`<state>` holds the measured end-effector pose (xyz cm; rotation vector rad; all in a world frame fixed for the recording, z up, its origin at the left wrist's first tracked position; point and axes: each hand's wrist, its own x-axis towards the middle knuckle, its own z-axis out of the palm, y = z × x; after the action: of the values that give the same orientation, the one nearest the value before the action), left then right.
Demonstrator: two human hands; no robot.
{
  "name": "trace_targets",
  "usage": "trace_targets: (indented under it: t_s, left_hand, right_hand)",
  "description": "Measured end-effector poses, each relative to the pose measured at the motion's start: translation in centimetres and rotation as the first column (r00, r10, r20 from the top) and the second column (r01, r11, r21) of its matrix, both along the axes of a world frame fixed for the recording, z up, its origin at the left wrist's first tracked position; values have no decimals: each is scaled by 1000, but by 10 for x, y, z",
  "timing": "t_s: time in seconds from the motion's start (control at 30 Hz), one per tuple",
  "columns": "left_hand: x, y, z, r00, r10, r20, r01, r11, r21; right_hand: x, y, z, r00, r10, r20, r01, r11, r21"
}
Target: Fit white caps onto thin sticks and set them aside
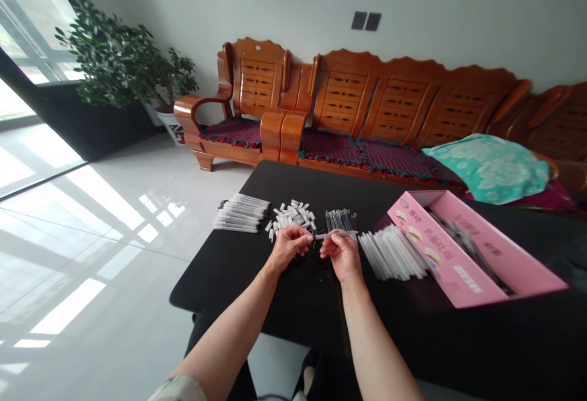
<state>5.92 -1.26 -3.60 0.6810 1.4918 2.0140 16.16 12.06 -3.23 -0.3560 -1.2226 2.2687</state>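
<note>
My right hand [342,253] is closed in a pinch on a clear pen barrel [339,235] held level above the black table [229,266]. My left hand [291,244] is also closed, its fingertips pinched near the barrel's left end on something too small to make out. Around the hands lie a row of white pens [241,212], a heap of small white caps [293,214], a bunch of thin refills [340,219] and a pile of clear barrels [394,254].
An open pink box [477,260] with more parts lies at the table's right. Behind stand a wooden bench [403,101] and armchair [243,101] with red cushions, a teal cloth [493,169] and a potted plant [123,65]. Glossy floor on the left.
</note>
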Motion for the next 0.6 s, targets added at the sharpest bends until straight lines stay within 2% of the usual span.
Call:
trace_targets:
  t_s: [0.33,0.6]
  left_hand:
    - [1,0,0,997,52,-57,-54,998,-29]
    - [1,3,-1,989,101,-104,-99,995,23]
  right_hand:
    - [0,-2,2,998,-45,34,43,998,44]
    - [-2,-4,1,994,-93,60,88,992,86]
